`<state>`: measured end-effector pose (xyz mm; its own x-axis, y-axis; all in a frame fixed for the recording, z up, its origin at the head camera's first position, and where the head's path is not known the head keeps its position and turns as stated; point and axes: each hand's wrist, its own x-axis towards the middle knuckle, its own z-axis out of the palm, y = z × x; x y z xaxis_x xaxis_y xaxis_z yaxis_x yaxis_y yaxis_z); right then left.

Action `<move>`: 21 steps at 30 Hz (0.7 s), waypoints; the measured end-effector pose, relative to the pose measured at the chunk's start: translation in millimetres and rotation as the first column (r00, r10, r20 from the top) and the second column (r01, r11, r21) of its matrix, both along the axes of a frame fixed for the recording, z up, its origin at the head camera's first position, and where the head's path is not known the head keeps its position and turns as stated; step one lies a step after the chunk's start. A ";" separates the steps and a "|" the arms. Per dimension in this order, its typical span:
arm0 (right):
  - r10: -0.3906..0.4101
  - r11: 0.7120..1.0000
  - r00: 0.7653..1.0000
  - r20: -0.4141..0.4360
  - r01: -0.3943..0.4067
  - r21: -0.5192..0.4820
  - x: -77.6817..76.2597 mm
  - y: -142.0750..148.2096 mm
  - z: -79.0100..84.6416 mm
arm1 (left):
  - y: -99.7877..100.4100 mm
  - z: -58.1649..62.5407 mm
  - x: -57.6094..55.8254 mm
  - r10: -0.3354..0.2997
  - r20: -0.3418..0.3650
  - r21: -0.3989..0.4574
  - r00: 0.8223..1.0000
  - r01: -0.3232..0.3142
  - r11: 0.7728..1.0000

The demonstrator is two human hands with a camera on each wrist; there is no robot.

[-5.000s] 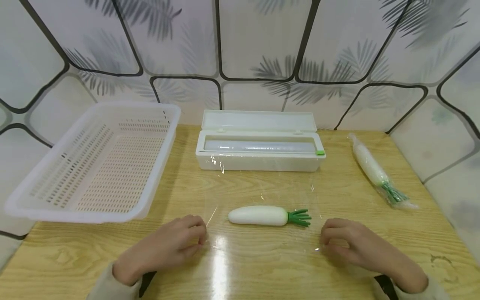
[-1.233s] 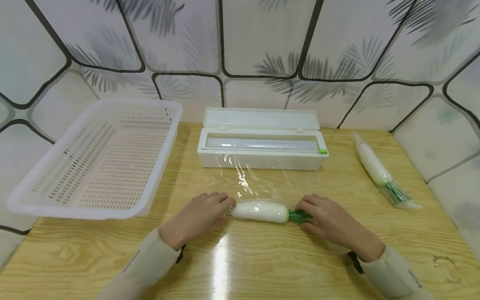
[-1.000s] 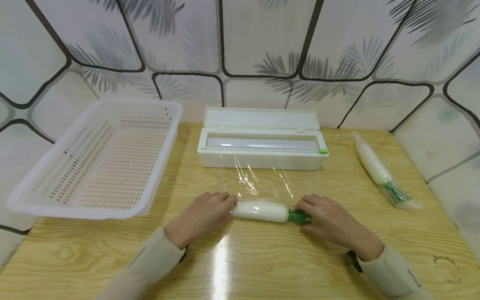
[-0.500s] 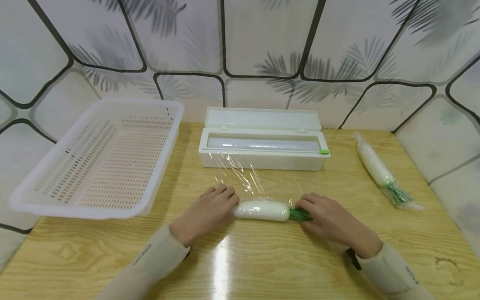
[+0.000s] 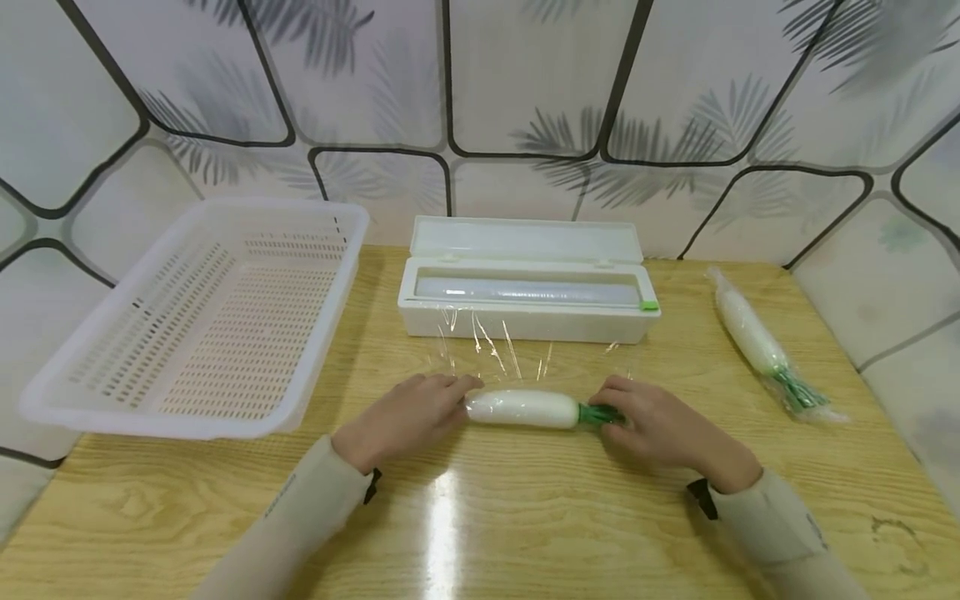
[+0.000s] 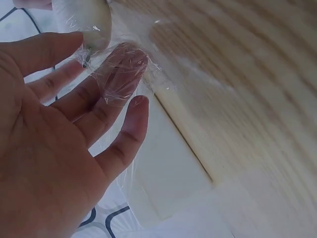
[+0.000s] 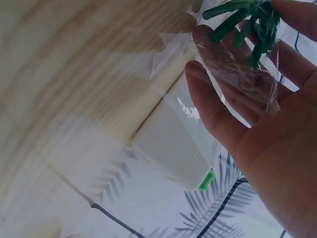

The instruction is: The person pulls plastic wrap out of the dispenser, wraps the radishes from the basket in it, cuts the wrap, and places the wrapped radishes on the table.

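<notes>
A white radish [image 5: 525,408] with green stems lies crosswise in front of the box, rolled in clear cling film [image 5: 491,350] that still runs back to the box. My left hand [image 5: 408,417] holds the radish's tip end through the film. In the left wrist view, the thumb meets the tip and film [image 6: 121,74] bunches over the curved fingers. At the other end my right hand [image 5: 667,429] grips the stem end, its thumb against the green stems [image 7: 265,25] with film across the fingers. Fingertips are partly hidden in the head view.
A white cling film box [image 5: 528,323] stands behind with its lid up, a film roll [image 5: 525,289] inside and a green slider [image 5: 649,305]. A white perforated basket [image 5: 307,367] is on the left. Another wrapped radish [image 5: 753,337] lies on the right of the wooden table [image 5: 570,525].
Earlier the hands were apart at the film's near corners, with the radish lying uncovered. Both hands have since closed on its ends, and the radish, now wrapped, has rolled slightly toward the box.
</notes>
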<state>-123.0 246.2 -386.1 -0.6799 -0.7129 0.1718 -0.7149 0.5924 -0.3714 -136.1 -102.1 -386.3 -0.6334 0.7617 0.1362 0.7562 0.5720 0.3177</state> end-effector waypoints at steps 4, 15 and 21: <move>-0.049 0.999 0.996 0.069 0.048 0.012 -5.2 0.0 2.4 | -1.7 0.5 -3.1 -0.004 0.063 0.018 0.998 0.003 1.000; -0.112 0.991 0.994 -0.017 0.110 -0.076 -15.6 -4.6 1.0 | 2.2 -4.1 -19.4 0.004 0.052 0.109 0.999 -0.010 0.994; -0.137 0.988 0.986 -0.094 0.130 -0.078 -18.7 -4.9 0.2 | 3.2 -1.4 -22.0 0.041 -0.015 0.040 0.999 -0.041 0.998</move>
